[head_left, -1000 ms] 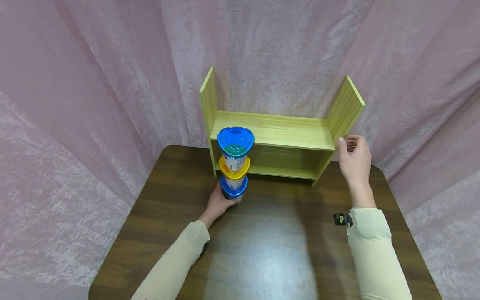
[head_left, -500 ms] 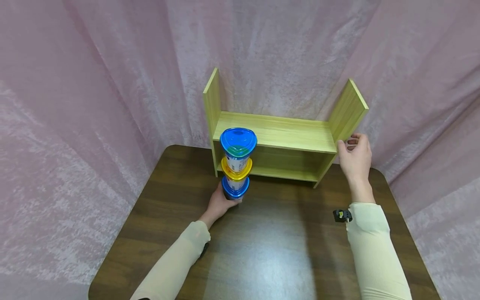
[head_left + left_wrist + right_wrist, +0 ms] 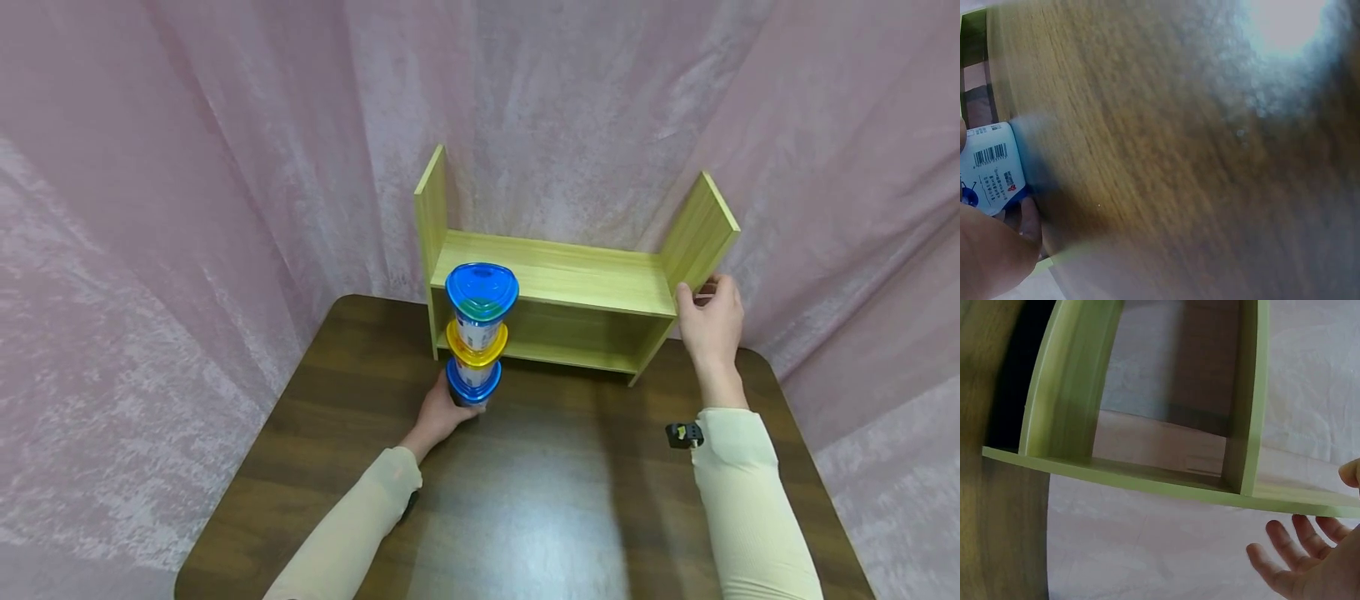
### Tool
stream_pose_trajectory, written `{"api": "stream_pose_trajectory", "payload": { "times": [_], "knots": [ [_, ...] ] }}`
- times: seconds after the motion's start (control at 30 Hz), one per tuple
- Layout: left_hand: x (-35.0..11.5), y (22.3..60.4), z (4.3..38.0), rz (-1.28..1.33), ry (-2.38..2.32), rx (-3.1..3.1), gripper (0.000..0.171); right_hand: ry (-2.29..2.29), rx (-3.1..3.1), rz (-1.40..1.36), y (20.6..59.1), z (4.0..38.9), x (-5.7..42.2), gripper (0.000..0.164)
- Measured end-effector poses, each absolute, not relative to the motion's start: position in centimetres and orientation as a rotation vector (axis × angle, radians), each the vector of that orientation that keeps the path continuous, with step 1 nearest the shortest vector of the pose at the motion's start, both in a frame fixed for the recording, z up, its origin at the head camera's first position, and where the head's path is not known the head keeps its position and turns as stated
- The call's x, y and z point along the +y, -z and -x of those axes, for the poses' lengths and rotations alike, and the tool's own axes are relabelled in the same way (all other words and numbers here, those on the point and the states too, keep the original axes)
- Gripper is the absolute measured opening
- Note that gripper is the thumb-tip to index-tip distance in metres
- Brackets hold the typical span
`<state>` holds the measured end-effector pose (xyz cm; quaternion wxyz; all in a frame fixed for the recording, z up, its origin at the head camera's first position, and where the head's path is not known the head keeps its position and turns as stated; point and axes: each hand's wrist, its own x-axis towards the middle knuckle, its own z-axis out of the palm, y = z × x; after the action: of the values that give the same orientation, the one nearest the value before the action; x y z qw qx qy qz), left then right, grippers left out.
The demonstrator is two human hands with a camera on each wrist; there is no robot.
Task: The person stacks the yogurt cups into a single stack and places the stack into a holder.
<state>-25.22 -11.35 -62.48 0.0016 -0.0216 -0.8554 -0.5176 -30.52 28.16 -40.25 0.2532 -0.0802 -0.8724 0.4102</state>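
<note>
Three plastic tubs with rounded-triangular lids stand stacked in the head view: a top tub with a blue lid (image 3: 482, 290), a middle tub with a yellow lid (image 3: 478, 343) and a bottom tub with a blue lid (image 3: 474, 382). My left hand (image 3: 438, 415) curls round the bottom tub, thumb in front. The left wrist view gives its white label with a barcode (image 3: 990, 156). My right hand (image 3: 711, 325) is at the right side panel of a light wooden shelf (image 3: 558, 271). In the right wrist view the thumb (image 3: 1349, 474) lies inside that panel and the fingers outside.
The shelf stands at the back of a dark brown wooden table (image 3: 525, 500), its two upright panels rising above the upper board. A pink velvet curtain (image 3: 570, 108) hangs close behind and beside the table. Light glares on the table's middle.
The head view has shifted slightly, moving the shelf down and right in it. My right fingers have come in closer against the side panel. The left hand keeps its grip on the bottom tub.
</note>
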Motion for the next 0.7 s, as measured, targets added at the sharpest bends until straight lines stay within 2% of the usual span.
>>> {"api": "stream_pose_trajectory", "payload": {
  "times": [0.5,0.7],
  "knots": [
    [-11.2,62.4,25.0,0.059,1.631,-2.681,0.096,-1.029,-2.202,0.325,41.0,31.8,27.6,0.036],
    [-11.1,62.4,25.1,0.068,1.632,-2.678,0.094,-0.934,-2.147,0.323,41.1,32.4,27.9,0.025]
  ]
}}
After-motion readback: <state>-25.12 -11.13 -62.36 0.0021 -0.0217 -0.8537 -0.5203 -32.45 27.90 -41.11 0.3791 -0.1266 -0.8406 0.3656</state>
